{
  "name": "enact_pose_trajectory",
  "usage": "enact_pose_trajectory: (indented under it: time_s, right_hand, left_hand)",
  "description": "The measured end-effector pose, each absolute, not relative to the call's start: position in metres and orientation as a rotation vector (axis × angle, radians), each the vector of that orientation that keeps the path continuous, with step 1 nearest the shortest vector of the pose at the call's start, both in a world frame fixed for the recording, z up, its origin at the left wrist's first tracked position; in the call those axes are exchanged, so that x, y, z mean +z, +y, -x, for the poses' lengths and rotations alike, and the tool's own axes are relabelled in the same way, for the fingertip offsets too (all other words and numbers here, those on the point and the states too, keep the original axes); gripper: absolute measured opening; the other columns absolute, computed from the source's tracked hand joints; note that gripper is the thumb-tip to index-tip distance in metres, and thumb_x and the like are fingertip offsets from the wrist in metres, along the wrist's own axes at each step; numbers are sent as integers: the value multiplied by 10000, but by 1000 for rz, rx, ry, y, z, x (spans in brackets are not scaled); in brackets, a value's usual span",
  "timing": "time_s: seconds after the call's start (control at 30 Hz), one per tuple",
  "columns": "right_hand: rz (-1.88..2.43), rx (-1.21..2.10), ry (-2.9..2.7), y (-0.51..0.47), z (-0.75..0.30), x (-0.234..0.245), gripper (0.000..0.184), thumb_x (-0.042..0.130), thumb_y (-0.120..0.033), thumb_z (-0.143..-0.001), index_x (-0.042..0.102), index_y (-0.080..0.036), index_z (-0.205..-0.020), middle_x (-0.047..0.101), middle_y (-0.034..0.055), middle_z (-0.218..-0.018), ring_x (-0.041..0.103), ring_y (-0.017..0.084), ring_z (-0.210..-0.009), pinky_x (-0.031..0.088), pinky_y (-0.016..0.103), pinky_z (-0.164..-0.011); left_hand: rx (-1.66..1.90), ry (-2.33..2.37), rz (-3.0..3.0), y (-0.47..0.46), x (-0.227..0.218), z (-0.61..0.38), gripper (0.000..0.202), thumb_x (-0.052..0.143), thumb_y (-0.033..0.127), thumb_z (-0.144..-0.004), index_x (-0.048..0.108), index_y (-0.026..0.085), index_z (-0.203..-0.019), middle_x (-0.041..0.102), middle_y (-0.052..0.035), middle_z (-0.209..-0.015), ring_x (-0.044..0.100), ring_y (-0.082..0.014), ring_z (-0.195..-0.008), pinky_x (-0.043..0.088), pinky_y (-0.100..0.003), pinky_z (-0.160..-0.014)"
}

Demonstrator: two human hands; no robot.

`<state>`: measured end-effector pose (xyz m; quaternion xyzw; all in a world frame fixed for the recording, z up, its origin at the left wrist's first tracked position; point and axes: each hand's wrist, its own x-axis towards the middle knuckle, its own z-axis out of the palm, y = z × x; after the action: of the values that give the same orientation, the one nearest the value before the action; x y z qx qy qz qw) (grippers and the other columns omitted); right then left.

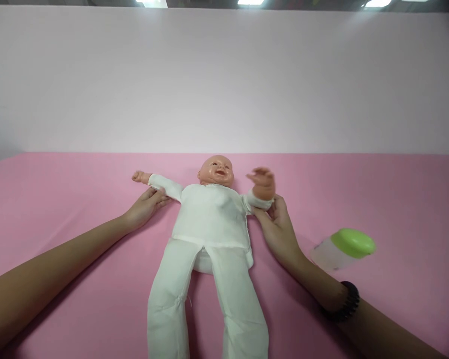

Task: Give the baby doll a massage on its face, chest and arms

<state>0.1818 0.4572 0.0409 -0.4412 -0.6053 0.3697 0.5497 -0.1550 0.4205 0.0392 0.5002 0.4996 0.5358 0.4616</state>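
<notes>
A baby doll (215, 217) with a soft white cloth body and a hard plastic head lies on its back on the pink surface, its legs toward me. My left hand (144, 209) is closed on the doll's arm at the left, thumb against the white sleeve and fingers partly under it. That arm stretches out sideways. At the other side, my right hand (279, 229) grips the doll's other arm near the wrist, and that arm is bent with its plastic hand raised. Some of my right fingers are hidden behind the sleeve.
A translucent container with a green lid (353, 243) lies tipped over beside my right forearm, slightly blurred. Pink covering (407, 199) spreads over the table. A white wall or panel (224, 80) stands behind it. My right wrist wears a black coiled band (347, 300).
</notes>
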Motion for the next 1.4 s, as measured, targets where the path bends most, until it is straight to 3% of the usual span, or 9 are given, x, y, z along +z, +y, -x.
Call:
enact_pose_trajectory:
  time_s: [0.27,0.37,0.5,0.63,0.8,1.0,1.1,1.27,1.4]
  right_hand:
    - [1091,866,-1408,457,-184,40,432,676,-453,-825,523,-230,-1163,653,83,-1140,646,251,-1024,548,426,-922]
    - [945,722,-1673,454,-184,38,294,632,-313,-825,610,-250,-1111,668,64,-1140,633,255,-1064,524,453,-948]
    - [820,540,-1895,451,-184,36,387,546,-157,-767,677,-292,-1106,653,28,-1239,551,259,-1247,424,493,-1088]
    - [924,837,-1674,452,-183,39,361,627,-271,-800,613,-255,-1160,629,57,-1261,605,238,-1165,530,404,-954]
    - [1099,896,-1431,455,-182,44,398,696,-432,-777,552,-217,-1079,657,60,-1063,643,226,-972,558,375,-853]
    - [1175,882,-1346,456,-183,42,438,692,-468,-805,544,-222,-1135,669,82,-1126,650,244,-1014,547,408,-906]
    - [1072,853,-1493,454,-184,40,390,684,-420,-814,584,-228,-1138,681,79,-1117,654,246,-1007,552,410,-883]
    - [845,604,-1860,453,-184,34,370,576,-172,-746,693,-277,-1081,652,41,-1231,562,258,-1227,438,471,-1076]
    - [903,823,-1718,453,-183,38,348,632,-247,-785,645,-256,-1132,629,55,-1256,597,238,-1168,523,390,-949]
  left_hand:
    - [1267,1368,-1370,413,46,148,466,585,469,-966,498,222,-1351,558,-105,-1452,559,-264,-1331,452,-429,-1165]
    - [1165,1383,-1618,406,49,144,526,616,486,-940,514,239,-1394,532,-88,-1483,503,-280,-1380,422,-430,-1182]
    - [1162,1300,-1871,405,47,144,553,659,491,-908,562,222,-1382,484,-102,-1522,451,-295,-1417,405,-407,-1191]
    - [1169,1346,-1594,410,44,147,605,626,501,-934,455,236,-1450,523,-101,-1491,507,-280,-1377,422,-431,-1178]
    - [1345,1212,-1223,421,38,154,434,539,487,-991,525,170,-1287,593,-132,-1405,569,-248,-1318,427,-431,-1187]
    - [1298,1362,-1357,415,42,148,434,548,490,-983,514,209,-1312,608,-101,-1365,585,-256,-1285,460,-444,-1148]
    - [1159,1494,-1669,409,44,144,481,541,510,-974,534,224,-1362,590,-103,-1369,538,-297,-1323,436,-467,-1158]
    - [1023,1399,-2145,403,42,143,516,534,450,-983,495,277,-1467,453,-99,-1515,393,-283,-1444,382,-427,-1200]
    - [1120,1419,-1828,408,43,146,582,544,519,-972,439,248,-1475,489,-97,-1510,464,-275,-1402,400,-418,-1187]
